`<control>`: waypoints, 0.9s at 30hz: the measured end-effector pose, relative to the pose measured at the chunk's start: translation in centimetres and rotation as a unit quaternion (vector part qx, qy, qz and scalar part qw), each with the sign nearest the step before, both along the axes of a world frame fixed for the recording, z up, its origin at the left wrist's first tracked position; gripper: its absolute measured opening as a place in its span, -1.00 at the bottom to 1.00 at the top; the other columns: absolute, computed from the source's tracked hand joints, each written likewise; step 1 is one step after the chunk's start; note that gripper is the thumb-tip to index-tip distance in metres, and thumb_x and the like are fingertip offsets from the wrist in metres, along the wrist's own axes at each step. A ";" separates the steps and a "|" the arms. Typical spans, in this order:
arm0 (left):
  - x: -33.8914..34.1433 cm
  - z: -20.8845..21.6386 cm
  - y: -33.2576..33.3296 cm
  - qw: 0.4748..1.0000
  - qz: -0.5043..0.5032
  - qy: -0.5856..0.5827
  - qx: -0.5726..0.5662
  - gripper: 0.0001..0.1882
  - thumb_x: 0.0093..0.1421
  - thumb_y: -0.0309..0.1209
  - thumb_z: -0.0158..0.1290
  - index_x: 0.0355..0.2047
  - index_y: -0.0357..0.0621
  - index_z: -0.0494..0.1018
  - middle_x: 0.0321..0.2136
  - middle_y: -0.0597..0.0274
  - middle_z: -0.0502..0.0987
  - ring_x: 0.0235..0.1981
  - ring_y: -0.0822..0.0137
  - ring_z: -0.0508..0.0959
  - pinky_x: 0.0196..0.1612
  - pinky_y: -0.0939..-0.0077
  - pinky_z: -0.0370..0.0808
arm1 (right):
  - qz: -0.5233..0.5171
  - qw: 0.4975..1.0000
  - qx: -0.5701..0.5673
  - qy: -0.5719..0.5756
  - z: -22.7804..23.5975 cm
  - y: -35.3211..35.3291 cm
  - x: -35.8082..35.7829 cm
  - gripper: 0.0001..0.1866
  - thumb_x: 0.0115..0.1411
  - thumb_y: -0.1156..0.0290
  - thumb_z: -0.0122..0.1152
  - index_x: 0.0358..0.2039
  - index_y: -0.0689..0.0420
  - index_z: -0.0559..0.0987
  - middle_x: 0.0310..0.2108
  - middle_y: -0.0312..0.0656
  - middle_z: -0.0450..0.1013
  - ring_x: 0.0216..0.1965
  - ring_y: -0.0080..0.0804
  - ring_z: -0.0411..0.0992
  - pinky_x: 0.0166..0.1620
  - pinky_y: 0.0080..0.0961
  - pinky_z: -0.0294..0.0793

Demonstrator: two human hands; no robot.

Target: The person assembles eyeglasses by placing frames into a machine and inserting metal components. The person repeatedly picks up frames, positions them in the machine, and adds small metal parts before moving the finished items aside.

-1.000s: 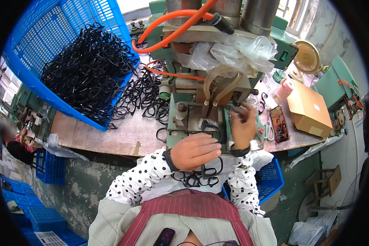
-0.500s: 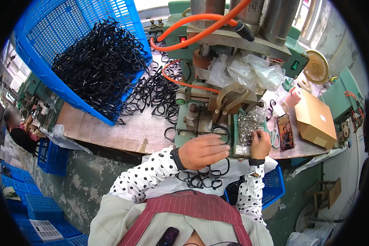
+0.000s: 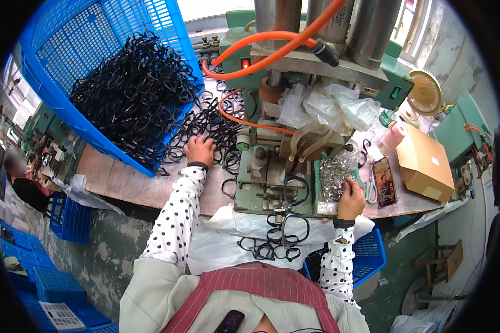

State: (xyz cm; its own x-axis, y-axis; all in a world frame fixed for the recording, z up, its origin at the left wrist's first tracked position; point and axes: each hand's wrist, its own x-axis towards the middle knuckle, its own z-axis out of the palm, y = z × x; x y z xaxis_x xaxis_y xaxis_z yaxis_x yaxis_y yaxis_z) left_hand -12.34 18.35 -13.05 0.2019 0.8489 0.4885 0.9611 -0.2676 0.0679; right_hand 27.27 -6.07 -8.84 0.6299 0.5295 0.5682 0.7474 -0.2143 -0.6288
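Observation:
My left hand [image 3: 200, 151] reaches onto the near edge of a loose pile of black eyeglass frames [image 3: 214, 119] on the table, its fingers spread over them. At the small tray's near end, my right hand [image 3: 351, 200] has its fingertips pinched together; what they hold, if anything, is too small to make out. Many tiny shiny metal parts [image 3: 333, 175] fill that tray. Between my hands stands a green press machine [image 3: 261, 183], with a black eyeglass frame [image 3: 295, 190] at its front fixture. Several more eyeglass frames [image 3: 269, 244] lie on white sheeting before my lap.
A tilted blue crate [image 3: 108, 139] heaped with black frames stands at the left. Orange hoses [image 3: 255, 39] loop across the press. Right of the tray are scissors [image 3: 370, 188], a phone [image 3: 384, 182] and a cardboard box [image 3: 425, 164]. Another person [image 3: 28, 186] sits far left.
My left hand has moved from in front of the press up and left to the loose frames. The frame at the fixture is now uncovered. My right hand stays by the tray.

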 end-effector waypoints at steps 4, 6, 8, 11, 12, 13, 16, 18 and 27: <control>0.1 -1.2 -5.2 0.996 0.033 -0.045 -0.071 -0.84 0.04 -0.28 0.15 -0.31 0.13 0.55 -0.19 0.30 0.54 -0.09 0.18 0.46 -0.04 0.08 0.18 | 0.000 1.000 0.021 0.007 0.0 -0.3 0.0 -0.91 0.14 0.39 0.23 -0.32 0.04 0.63 -0.47 -0.15 0.53 -0.44 -0.15 0.48 -0.34 -0.32 0.44; -0.6 0.4 -8.7 0.988 0.031 -0.086 -0.125 -0.87 0.02 -0.30 0.15 -0.38 0.08 0.56 -0.25 0.28 0.57 -0.15 0.16 0.50 -0.05 0.08 0.16 | 0.003 0.999 0.008 0.034 -0.3 -0.4 -0.1 -0.90 0.11 0.42 0.26 -0.32 0.05 0.62 -0.43 -0.18 0.55 -0.40 -0.16 0.49 -0.30 -0.34 0.45; -1.5 1.7 -10.8 0.974 0.037 -0.100 -0.201 -0.84 0.03 -0.22 0.16 -0.37 0.12 0.62 -0.16 0.29 0.58 -0.11 0.15 0.51 -0.01 0.06 0.18 | 0.027 0.999 -0.003 -0.018 -0.4 -0.4 0.5 -0.88 0.08 0.44 0.27 -0.32 0.06 0.62 -0.39 -0.19 0.56 -0.35 -0.17 0.49 -0.26 -0.36 0.45; -2.4 4.1 -12.4 0.982 0.017 -0.133 -0.130 -0.79 0.07 -0.17 0.16 -0.35 0.07 0.63 -0.11 0.26 0.58 -0.12 0.13 0.52 -0.05 0.08 0.30 | 0.045 0.999 -0.011 -0.006 0.1 -0.6 0.4 -0.85 0.04 0.53 0.27 -0.32 0.08 0.63 -0.33 -0.21 0.57 -0.29 -0.23 0.49 -0.21 -0.43 0.44; -2.7 4.7 -11.5 0.973 -0.007 -0.197 -0.118 -0.81 0.07 -0.24 0.17 -0.37 -0.04 0.61 -0.13 0.19 0.58 -0.13 0.14 0.53 -0.07 0.20 0.35 | 0.053 0.998 0.001 0.016 0.5 -0.6 0.2 -0.84 0.04 0.54 0.26 -0.32 0.08 0.64 -0.33 -0.20 0.57 -0.31 -0.24 0.50 -0.23 -0.44 0.44; -2.8 5.6 -10.3 0.959 -0.031 -0.259 -0.108 -0.83 0.08 -0.32 0.18 -0.38 -0.15 0.58 -0.14 0.11 0.59 -0.14 0.14 0.55 -0.09 0.31 0.40 | 0.059 0.997 0.011 0.039 0.7 -0.7 -0.1 -0.84 0.05 0.55 0.25 -0.32 0.08 0.64 -0.33 -0.19 0.57 -0.32 -0.25 0.50 -0.24 -0.46 0.44; -2.1 6.8 -6.5 0.944 -0.052 -0.327 -0.004 -0.77 0.13 -0.34 0.19 -0.31 -0.26 0.52 -0.40 0.22 0.58 -0.35 0.36 0.54 -0.21 0.51 0.45 | 0.163 0.964 0.063 0.200 3.0 0.2 -2.1 -0.85 0.10 0.59 0.22 -0.29 0.19 0.65 -0.39 -0.27 0.56 -0.45 -0.56 0.43 -0.36 -0.64 0.38; -1.6 3.9 -3.0 0.852 -0.061 -0.516 -0.065 -0.78 0.15 -0.33 0.19 -0.31 -0.25 0.51 -0.43 0.31 0.56 -0.44 0.50 0.49 -0.31 0.62 0.42 | 0.227 0.930 0.072 0.279 6.5 0.5 -4.6 -0.85 0.10 0.61 0.21 -0.28 0.26 0.63 -0.46 -0.40 0.49 -0.48 -0.74 0.29 -0.40 -0.76 0.27; 2.0 2.1 -6.7 0.991 -0.007 -0.133 0.002 -0.71 0.27 -0.18 -0.01 -0.47 -0.11 0.35 -0.53 0.09 0.47 -0.43 0.00 0.50 -0.39 0.10 0.39 | 0.317 0.860 0.082 0.392 11.4 0.5 -10.6 -0.79 0.01 0.58 0.32 -0.28 0.24 0.64 -0.46 -0.43 0.47 -0.57 -0.80 0.13 -0.51 -0.77 0.10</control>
State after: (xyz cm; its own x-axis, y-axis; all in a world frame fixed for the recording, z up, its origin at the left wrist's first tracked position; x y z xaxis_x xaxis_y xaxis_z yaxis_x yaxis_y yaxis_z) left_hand -10.38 11.70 -10.97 0.0784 0.8445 0.5297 0.9056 -0.2826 0.3164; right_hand 16.64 -5.59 2.56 0.4677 0.8610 0.1997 0.0143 0.2185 -0.9757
